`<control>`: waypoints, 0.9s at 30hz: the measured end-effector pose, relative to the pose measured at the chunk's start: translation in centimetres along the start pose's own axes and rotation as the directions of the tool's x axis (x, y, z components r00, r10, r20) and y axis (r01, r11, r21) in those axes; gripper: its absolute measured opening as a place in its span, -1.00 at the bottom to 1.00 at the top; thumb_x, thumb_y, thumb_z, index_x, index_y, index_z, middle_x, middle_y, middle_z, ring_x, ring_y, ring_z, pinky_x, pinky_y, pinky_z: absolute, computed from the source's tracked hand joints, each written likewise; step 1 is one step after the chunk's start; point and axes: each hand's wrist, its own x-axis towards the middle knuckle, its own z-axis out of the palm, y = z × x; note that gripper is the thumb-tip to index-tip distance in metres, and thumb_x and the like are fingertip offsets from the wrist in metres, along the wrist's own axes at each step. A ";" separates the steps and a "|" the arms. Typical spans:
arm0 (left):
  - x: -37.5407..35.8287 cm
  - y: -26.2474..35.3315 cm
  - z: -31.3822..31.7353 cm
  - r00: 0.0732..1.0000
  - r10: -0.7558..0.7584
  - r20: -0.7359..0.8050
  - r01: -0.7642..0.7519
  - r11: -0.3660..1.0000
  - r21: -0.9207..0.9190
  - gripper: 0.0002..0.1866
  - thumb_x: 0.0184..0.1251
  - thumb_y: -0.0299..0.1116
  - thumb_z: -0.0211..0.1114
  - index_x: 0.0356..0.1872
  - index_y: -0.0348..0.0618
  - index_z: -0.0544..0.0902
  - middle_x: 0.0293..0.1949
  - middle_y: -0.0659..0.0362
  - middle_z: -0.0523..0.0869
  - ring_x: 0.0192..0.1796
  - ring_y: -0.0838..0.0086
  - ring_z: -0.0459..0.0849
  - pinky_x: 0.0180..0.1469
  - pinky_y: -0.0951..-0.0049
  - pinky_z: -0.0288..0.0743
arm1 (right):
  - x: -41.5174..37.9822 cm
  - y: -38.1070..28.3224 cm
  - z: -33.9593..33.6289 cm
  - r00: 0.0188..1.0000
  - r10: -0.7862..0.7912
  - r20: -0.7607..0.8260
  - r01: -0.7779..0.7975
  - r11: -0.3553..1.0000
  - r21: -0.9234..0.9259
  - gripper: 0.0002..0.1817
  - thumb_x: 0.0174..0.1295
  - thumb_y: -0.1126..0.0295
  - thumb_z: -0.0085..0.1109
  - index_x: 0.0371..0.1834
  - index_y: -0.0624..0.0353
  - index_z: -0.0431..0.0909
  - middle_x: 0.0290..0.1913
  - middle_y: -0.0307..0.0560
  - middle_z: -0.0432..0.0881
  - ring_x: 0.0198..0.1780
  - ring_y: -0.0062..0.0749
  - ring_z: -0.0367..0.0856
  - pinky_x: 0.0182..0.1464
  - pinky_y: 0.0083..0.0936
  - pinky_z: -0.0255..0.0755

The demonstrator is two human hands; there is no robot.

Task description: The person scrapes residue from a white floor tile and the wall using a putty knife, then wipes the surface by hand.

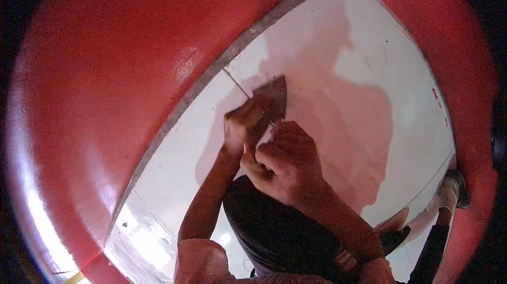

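My left hand [243, 125] is closed, with its fingers curled near a dark, pointed shape [277, 95] that looks like a shadow on the white floor [200, 120]. Close beside it on the right, my right hand [285, 160] is closed too, its fingers bent inward. A small, thin, light piece [273, 124] shows between the two hands; it is too small and blurred to name. What lies inside either fist is hidden.
Red surfaces [132, 46] curve around the white floor, with a grey strip [232, 51] along the left edge. My dark-clothed knee [264, 220] is below my hands. Another person's shoe [460, 189] and dark-clothed limb [430, 247] appear at the lower right.
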 end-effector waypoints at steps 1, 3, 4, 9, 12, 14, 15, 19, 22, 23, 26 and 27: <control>0.2 -0.4 -0.1 0.997 -0.072 0.024 0.070 0.995 0.065 -0.63 0.05 -0.45 0.34 -0.04 -0.19 0.64 -0.10 0.06 0.72 -0.18 0.26 0.76 -0.28 0.38 0.65 | -0.2 0.1 0.5 0.999 -0.026 0.019 0.026 1.000 0.000 -0.63 -0.13 0.56 0.36 -0.75 0.06 0.27 -0.67 -0.14 0.33 -0.57 -0.16 0.40 -0.39 -0.25 0.37; 0.3 0.2 -0.7 0.994 -0.088 0.064 0.087 0.996 0.014 -0.64 0.06 -0.44 0.34 -0.04 -0.21 0.64 -0.10 0.05 0.72 -0.18 0.25 0.76 -0.26 0.36 0.65 | 0.1 0.4 1.1 0.996 -0.077 0.042 0.078 0.997 -0.015 -0.64 -0.14 0.55 0.36 -0.75 0.05 0.28 -0.67 -0.15 0.34 -0.57 -0.17 0.40 -0.39 -0.25 0.35; 0.2 0.5 -1.0 0.991 -0.098 0.090 0.100 0.995 -0.012 -0.64 0.06 -0.44 0.34 -0.04 -0.22 0.64 -0.10 0.05 0.72 -0.17 0.25 0.75 -0.25 0.36 0.65 | 0.2 0.3 0.9 0.997 -0.069 0.022 0.070 0.997 -0.031 -0.64 -0.13 0.54 0.36 -0.75 0.05 0.28 -0.67 -0.15 0.34 -0.57 -0.18 0.41 -0.39 -0.26 0.35; 1.6 1.2 -1.7 0.976 -0.166 0.140 0.158 0.985 0.066 -0.69 0.06 -0.43 0.34 -0.12 -0.27 0.64 -0.19 0.01 0.72 -0.24 0.19 0.74 -0.28 0.32 0.65 | 1.0 -0.2 0.4 0.999 -0.032 0.014 0.032 0.999 -0.010 -0.62 -0.12 0.52 0.36 -0.77 0.04 0.26 -0.70 -0.17 0.34 -0.57 -0.23 0.42 -0.44 -0.32 0.32; 0.9 1.7 -0.5 0.985 -0.168 0.027 0.170 0.982 -0.088 -0.70 0.03 -0.44 0.36 -0.15 -0.26 0.64 -0.19 0.02 0.72 -0.26 0.17 0.74 -0.29 0.32 0.64 | 1.8 -0.7 -0.7 0.999 0.046 -0.005 -0.046 0.998 0.036 -0.62 -0.10 0.51 0.36 -0.77 0.04 0.26 -0.70 -0.17 0.34 -0.60 -0.25 0.41 -0.48 -0.32 0.29; 1.1 0.3 -0.1 1.000 -0.021 -0.013 0.022 0.998 0.058 -0.67 -0.01 -0.45 0.38 -0.14 -0.22 0.66 -0.16 0.05 0.72 -0.25 0.21 0.75 -0.31 0.37 0.65 | 2.0 -0.1 -0.4 0.997 0.063 -0.034 -0.062 0.998 0.011 -0.61 -0.10 0.53 0.36 -0.77 0.04 0.25 -0.71 -0.16 0.33 -0.61 -0.25 0.39 -0.49 -0.31 0.28; 1.0 0.2 -0.1 1.000 -0.023 0.018 0.021 0.997 0.069 -0.67 -0.02 -0.45 0.39 -0.14 -0.21 0.66 -0.14 0.06 0.73 -0.24 0.22 0.75 -0.32 0.39 0.65 | 2.1 -0.3 -0.8 0.999 0.026 -0.040 -0.026 1.000 0.005 -0.58 -0.12 0.55 0.37 -0.78 0.03 0.22 -0.71 -0.18 0.32 -0.61 -0.27 0.40 -0.47 -0.33 0.32; 0.6 -0.4 0.3 1.000 -0.010 0.004 0.009 0.994 0.113 -0.65 -0.02 -0.46 0.38 -0.11 -0.18 0.67 -0.11 0.09 0.73 -0.27 0.31 0.76 -0.33 0.41 0.66 | -1.3 0.9 0.7 0.999 -0.033 -0.019 0.033 0.999 0.008 -0.59 -0.12 0.57 0.37 -0.78 0.03 0.24 -0.72 -0.18 0.32 -0.61 -0.25 0.41 -0.37 -0.32 0.39; 0.5 -0.6 0.5 1.000 -0.011 -0.009 0.012 0.993 0.120 -0.65 -0.02 -0.47 0.37 -0.11 -0.17 0.66 -0.11 0.09 0.73 -0.26 0.32 0.76 -0.32 0.40 0.66 | -1.2 1.2 1.0 0.999 -0.035 -0.018 0.035 0.999 0.001 -0.59 -0.11 0.58 0.36 -0.78 0.04 0.23 -0.72 -0.19 0.32 -0.61 -0.24 0.41 -0.31 -0.30 0.42; 0.5 -0.2 0.3 1.000 -0.026 -0.010 0.027 0.994 0.110 -0.65 -0.01 -0.47 0.37 -0.11 -0.16 0.66 -0.12 0.09 0.73 -0.25 0.32 0.76 -0.32 0.40 0.66 | -0.6 1.0 0.9 0.999 -0.026 -0.020 0.026 1.000 0.010 -0.58 -0.11 0.58 0.36 -0.78 0.04 0.22 -0.72 -0.19 0.32 -0.62 -0.23 0.41 -0.30 -0.29 0.42; 2.2 2.6 0.4 0.972 -0.212 -0.098 0.224 0.965 0.139 -0.64 -0.01 -0.49 0.34 -0.09 -0.16 0.65 -0.18 0.08 0.73 -0.25 0.27 0.74 -0.29 0.38 0.63 | 0.8 0.6 1.3 1.000 -0.014 -0.006 0.014 1.000 0.003 -0.57 -0.11 0.58 0.35 -0.78 0.05 0.20 -0.72 -0.19 0.31 -0.62 -0.22 0.40 -0.32 -0.30 0.40; 3.1 5.2 1.3 0.930 -0.255 -0.265 0.306 0.937 0.170 -0.62 0.00 -0.50 0.33 -0.06 -0.17 0.65 -0.21 0.05 0.73 -0.25 0.23 0.74 -0.26 0.38 0.62 | 1.3 0.7 1.2 1.000 -0.012 -0.003 0.012 1.000 -0.010 -0.56 -0.11 0.58 0.35 -0.78 0.06 0.19 -0.72 -0.19 0.31 -0.62 -0.22 0.40 -0.34 -0.30 0.39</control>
